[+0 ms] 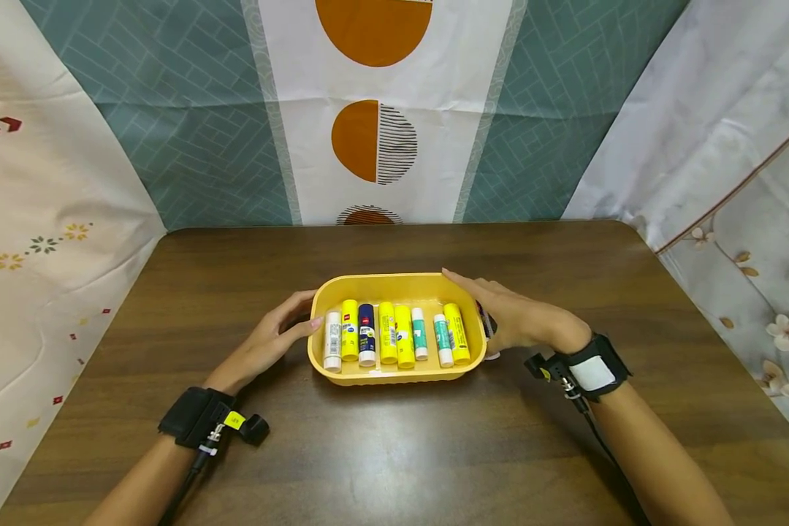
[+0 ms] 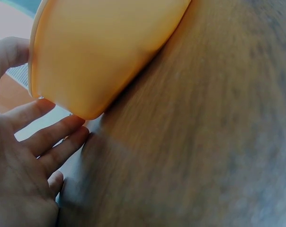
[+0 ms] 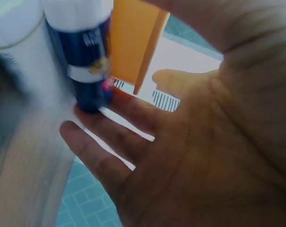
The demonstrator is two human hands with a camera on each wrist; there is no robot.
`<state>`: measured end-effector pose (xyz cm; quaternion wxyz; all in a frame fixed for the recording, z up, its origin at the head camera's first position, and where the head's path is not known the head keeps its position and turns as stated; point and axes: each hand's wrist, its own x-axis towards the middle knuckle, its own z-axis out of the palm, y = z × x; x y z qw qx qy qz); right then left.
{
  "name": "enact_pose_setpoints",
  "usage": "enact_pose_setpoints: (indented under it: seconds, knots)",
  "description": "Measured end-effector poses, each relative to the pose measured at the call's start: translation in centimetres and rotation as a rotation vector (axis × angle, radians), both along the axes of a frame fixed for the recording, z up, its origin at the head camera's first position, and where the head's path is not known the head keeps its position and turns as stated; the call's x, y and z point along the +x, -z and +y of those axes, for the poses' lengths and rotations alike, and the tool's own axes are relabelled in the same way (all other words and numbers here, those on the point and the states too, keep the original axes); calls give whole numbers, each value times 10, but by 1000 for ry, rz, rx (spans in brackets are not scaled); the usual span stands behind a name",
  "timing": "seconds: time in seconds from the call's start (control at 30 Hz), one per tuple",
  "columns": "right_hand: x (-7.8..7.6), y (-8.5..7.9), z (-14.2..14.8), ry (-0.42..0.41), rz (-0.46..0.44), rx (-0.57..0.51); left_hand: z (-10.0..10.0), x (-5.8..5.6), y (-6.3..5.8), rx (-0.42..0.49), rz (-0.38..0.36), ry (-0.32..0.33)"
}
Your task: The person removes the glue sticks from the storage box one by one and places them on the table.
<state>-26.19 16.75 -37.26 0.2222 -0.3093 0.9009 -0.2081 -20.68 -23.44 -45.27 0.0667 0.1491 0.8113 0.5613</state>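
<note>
Short of the table's far edge (image 1: 394, 225), the left hand (image 1: 269, 343) pinches the tray (image 1: 397, 379), likely steadying it, while the right hand (image 1: 518, 315), fingers loosely spread, touches a navy glue stick (image 3: 88, 54).

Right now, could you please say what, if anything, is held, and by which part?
The left hand holds the yellow tray by its left end. The right hand is at a dark blue glue stick outside the tray; whether it grips is unclear.
</note>
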Motion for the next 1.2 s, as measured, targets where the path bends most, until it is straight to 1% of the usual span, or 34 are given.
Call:
enact_pose_setpoints:
  seconds: [0.13, 0.23, 0.27, 0.37, 0.5, 0.6, 0.7, 0.83, 0.93, 1.0, 1.07, 1.13, 1.2]
  knots:
    - [3, 6, -2, -47, 37, 55, 1, 1, 2, -5, -4, 2]
    - [4, 9, -2, -54, 75, 74, 2, 1, 2, 0, -6, -2]
    - [5, 9, -2, -48, 76, 73, 2, 0, 1, 1, -6, -2]
    - [5, 8, -1, -37, 71, 76, 3, -1, 1, -6, 2, 1]
    - [6, 6, 0, -10, 33, 68, 3, -1, 0, -6, 4, 3]
    - [6, 2, 1, 10, 9, 60, 3, 0, 0, -1, 0, 2]
    - [4, -5, 7, 8, 8, 60, 1, 1, 0, 7, 1, 6]
    - [-2, -12, 18, -6, -7, -3, 1, 1, -1, 25, 4, 13]
    - [-5, -14, 23, 12, -3, -10, 0, 1, -1, 29, 5, 15]
    - [-7, -13, 25, 38, 20, 27, 0, 1, -1, 26, 5, 12]
    - [-8, -11, 25, 62, 44, 71, 0, 1, -1, 25, 7, 11]
    - [-10, -6, 26, 83, 53, 88, 0, 1, -1, 24, 9, 11]
    - [-12, -3, 27, 108, 37, 95, 0, 1, -1, 24, 12, 13]
